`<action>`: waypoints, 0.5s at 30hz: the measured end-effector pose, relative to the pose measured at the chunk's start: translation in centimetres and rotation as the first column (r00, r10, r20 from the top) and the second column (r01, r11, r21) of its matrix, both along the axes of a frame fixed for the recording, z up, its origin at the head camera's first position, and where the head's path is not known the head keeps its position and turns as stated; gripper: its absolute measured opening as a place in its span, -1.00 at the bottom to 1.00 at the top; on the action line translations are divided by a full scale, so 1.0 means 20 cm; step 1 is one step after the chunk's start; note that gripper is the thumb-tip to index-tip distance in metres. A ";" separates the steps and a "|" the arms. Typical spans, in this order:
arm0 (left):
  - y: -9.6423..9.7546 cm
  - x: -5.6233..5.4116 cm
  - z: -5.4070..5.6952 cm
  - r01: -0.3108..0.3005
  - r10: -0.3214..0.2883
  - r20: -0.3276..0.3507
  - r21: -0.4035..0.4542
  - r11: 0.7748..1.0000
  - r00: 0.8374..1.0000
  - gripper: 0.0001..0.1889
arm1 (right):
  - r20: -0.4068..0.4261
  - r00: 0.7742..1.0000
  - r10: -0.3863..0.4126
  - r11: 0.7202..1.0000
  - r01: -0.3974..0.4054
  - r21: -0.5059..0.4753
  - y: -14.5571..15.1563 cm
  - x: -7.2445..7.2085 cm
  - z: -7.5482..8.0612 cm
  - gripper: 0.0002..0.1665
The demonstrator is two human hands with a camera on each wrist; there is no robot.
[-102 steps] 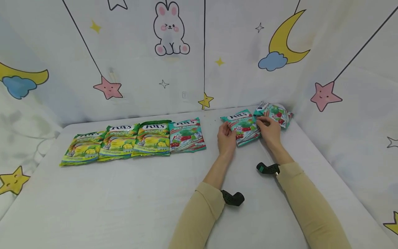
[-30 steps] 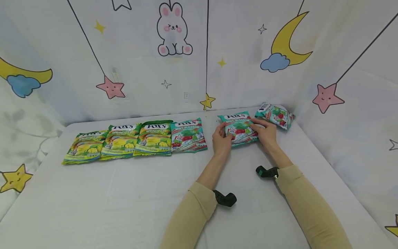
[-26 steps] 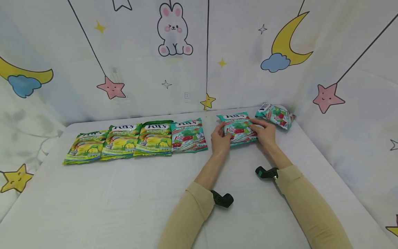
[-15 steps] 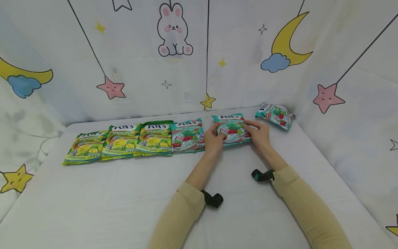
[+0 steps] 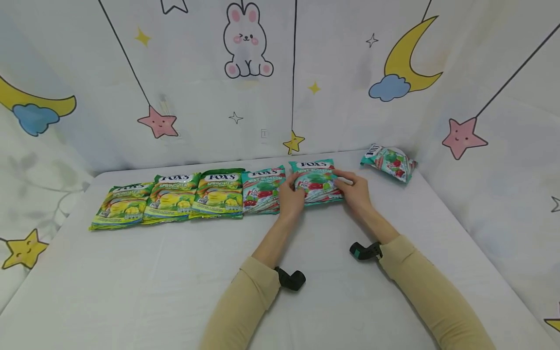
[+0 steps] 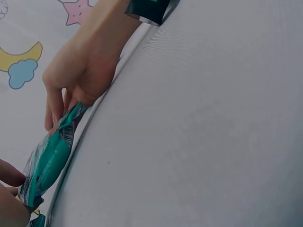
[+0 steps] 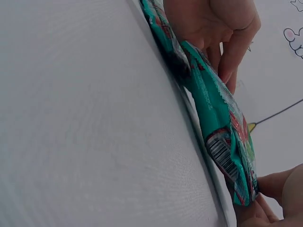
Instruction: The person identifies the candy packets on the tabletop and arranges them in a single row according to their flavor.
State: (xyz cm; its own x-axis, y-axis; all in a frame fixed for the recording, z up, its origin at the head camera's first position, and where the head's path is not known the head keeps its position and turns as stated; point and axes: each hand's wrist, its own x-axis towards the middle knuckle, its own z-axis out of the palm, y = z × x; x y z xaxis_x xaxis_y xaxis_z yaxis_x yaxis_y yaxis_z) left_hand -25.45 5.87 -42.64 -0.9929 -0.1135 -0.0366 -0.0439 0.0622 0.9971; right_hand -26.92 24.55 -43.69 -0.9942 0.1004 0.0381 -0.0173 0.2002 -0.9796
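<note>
Both hands hold a teal FOX'S Mint Blossom candy bag [image 5: 316, 181] by its sides, label facing up. My left hand [image 5: 290, 198] pinches its left edge; my right hand [image 5: 355, 192] pinches the right edge, thumb and fingers on either side. Immediately left lies another Mint Blossom bag [image 5: 262, 192], partly covered by the left hand. In the left wrist view, the held candy bag [image 6: 53, 158] stretches between the right hand [image 6: 83, 71] and the left hand [image 6: 12, 205]. The right wrist view shows the held bag's barcode side [image 7: 215, 118] tilted close over the tabletop.
Three yellow-green Spring Tea bags [image 5: 216, 194] continue the row leftward, edges overlapping. A crumpled Mint Blossom bag [image 5: 389, 163] lies askew at the back right corner of the white-covered table [image 5: 175, 282]. A printed curtain [image 5: 197, 97] hangs behind.
Both hands have carried the held candy bag leftward, from near the crumpled bag to beside the row. It was tilted earlier and now sits straighter. The other bags stay put.
</note>
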 end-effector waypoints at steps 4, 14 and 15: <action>0.00 0.00 -0.01 -0.020 0.019 -0.026 -0.041 0.999 0.999 -0.41 | 0.010 0.999 0.036 0.999 -0.036 -0.016 -0.01 0.00 0.00 -0.50; 0.00 0.01 -0.03 -0.045 0.042 -0.046 -0.056 0.997 0.998 -0.37 | -0.001 0.996 0.093 0.995 -0.093 0.032 -0.02 0.02 0.01 -0.47; 0.00 0.01 -0.03 -0.046 0.044 -0.046 -0.059 0.997 0.998 -0.37 | 0.001 0.995 0.098 0.995 -0.098 0.025 -0.02 0.02 0.01 -0.47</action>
State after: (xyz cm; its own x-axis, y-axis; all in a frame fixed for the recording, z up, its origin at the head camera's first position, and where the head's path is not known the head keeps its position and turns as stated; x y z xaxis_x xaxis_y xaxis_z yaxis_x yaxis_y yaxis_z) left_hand -25.17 5.82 -43.22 -0.9872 -0.1586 0.0161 -0.0032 0.1207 0.9927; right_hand -26.52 24.06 -43.57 -0.9992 0.0015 0.0398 -0.0384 0.2222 -0.9742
